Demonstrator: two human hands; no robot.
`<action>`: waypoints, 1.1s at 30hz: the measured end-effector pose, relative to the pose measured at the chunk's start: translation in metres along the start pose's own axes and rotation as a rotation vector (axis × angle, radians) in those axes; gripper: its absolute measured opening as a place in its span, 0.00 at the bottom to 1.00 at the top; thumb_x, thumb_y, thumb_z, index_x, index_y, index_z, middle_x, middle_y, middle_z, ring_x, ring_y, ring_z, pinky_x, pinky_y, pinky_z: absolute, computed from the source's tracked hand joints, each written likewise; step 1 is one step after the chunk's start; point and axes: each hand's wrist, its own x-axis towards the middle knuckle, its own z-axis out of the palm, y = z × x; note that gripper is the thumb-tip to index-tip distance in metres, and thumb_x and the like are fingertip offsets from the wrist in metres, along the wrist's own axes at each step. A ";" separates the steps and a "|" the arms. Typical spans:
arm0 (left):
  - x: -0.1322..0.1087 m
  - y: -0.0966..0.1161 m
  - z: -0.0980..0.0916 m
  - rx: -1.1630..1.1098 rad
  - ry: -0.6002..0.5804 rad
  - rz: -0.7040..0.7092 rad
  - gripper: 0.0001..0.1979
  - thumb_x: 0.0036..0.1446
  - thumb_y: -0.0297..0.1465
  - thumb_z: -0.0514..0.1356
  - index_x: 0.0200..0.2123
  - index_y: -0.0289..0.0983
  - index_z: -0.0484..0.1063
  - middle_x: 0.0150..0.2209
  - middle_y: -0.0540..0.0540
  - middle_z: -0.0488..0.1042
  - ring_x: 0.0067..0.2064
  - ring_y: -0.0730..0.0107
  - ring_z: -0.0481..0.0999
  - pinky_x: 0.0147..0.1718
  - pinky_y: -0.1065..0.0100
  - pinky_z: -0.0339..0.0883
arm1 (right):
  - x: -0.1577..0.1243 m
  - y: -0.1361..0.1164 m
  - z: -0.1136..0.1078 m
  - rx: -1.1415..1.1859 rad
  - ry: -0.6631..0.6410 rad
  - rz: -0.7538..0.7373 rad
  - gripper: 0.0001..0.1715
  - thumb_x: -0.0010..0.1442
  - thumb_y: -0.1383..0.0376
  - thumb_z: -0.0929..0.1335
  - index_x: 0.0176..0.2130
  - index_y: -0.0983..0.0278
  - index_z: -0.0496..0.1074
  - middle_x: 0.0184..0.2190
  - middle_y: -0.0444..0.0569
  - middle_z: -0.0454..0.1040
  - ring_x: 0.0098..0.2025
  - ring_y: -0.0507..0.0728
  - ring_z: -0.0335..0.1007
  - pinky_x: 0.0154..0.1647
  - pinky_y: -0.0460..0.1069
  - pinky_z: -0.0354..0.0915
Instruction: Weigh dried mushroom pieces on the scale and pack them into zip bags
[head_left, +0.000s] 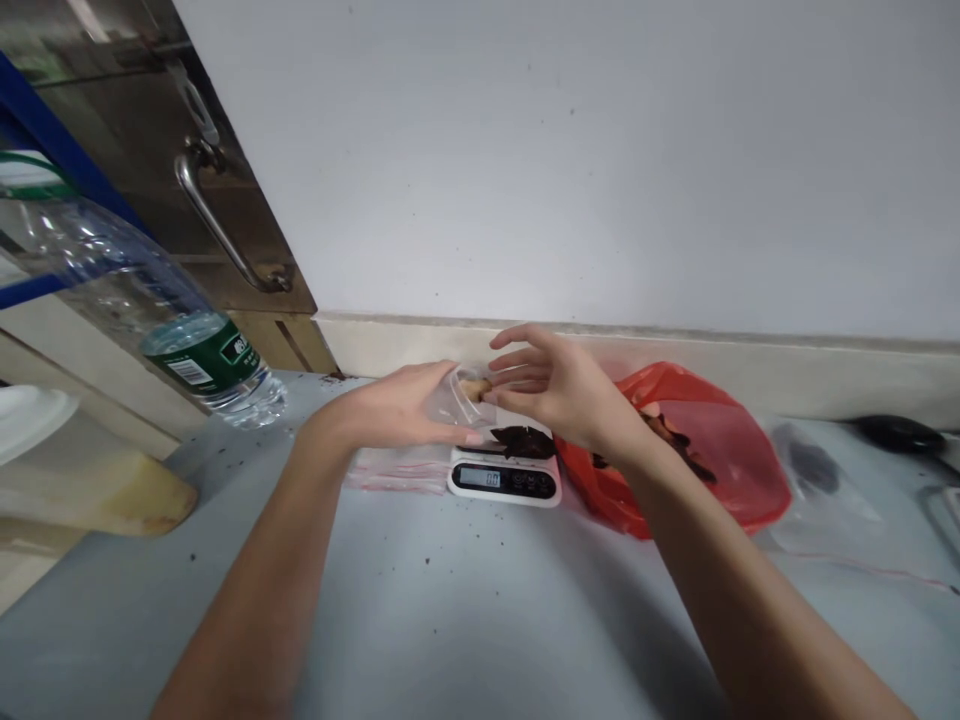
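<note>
My left hand [409,408] grips a small clear plastic bag [454,396] held just above a white digital scale [504,480]. My right hand [551,385] meets it from the right, thumb and fingertips pinched on a small tan piece [474,386] at the bag's mouth, the other fingers spread. Dark dried pieces [523,441] lie on the scale's platform. An open red plastic bag [697,440] holding more dark pieces sits right of the scale, under my right forearm.
Clear zip bags [397,470] lie flat left of the scale. A plastic water bottle [161,320] stands at the left near a wooden board [97,495]. More clear bags [825,485] and a dark object [896,432] lie at the right. A wall runs behind.
</note>
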 end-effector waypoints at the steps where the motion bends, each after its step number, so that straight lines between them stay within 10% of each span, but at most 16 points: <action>1: -0.001 0.000 -0.002 -0.010 0.002 0.004 0.38 0.52 0.58 0.62 0.58 0.41 0.67 0.60 0.39 0.76 0.57 0.48 0.75 0.52 0.58 0.68 | 0.000 0.000 -0.002 0.017 0.012 -0.004 0.19 0.53 0.65 0.75 0.44 0.59 0.68 0.41 0.49 0.82 0.47 0.60 0.82 0.50 0.57 0.77; 6: -0.007 -0.006 -0.009 -0.023 0.052 0.013 0.38 0.53 0.58 0.62 0.61 0.44 0.66 0.64 0.41 0.73 0.62 0.49 0.73 0.56 0.58 0.66 | -0.002 0.001 -0.017 -0.297 -0.045 0.008 0.09 0.57 0.59 0.73 0.34 0.61 0.72 0.34 0.48 0.80 0.38 0.59 0.79 0.40 0.53 0.73; 14: -0.004 -0.017 -0.005 0.070 -0.001 -0.005 0.41 0.52 0.52 0.65 0.66 0.44 0.63 0.66 0.41 0.70 0.65 0.48 0.70 0.61 0.57 0.64 | -0.003 0.009 -0.020 -0.626 -0.301 0.141 0.16 0.49 0.76 0.74 0.37 0.58 0.80 0.31 0.46 0.81 0.31 0.57 0.77 0.32 0.50 0.69; 26: -0.007 0.004 -0.005 -0.050 0.068 0.069 0.36 0.58 0.52 0.61 0.64 0.42 0.61 0.61 0.40 0.74 0.56 0.50 0.77 0.51 0.59 0.70 | -0.005 -0.009 -0.014 -0.105 -0.003 -0.162 0.14 0.58 0.55 0.73 0.38 0.61 0.78 0.43 0.52 0.82 0.47 0.62 0.80 0.53 0.58 0.73; 33: -0.027 0.000 -0.018 -0.364 0.169 0.313 0.30 0.64 0.43 0.60 0.66 0.42 0.60 0.65 0.43 0.71 0.64 0.55 0.72 0.57 0.62 0.70 | -0.013 -0.020 -0.027 -0.084 -0.125 -0.237 0.15 0.54 0.52 0.78 0.30 0.59 0.77 0.58 0.55 0.76 0.61 0.65 0.72 0.59 0.60 0.70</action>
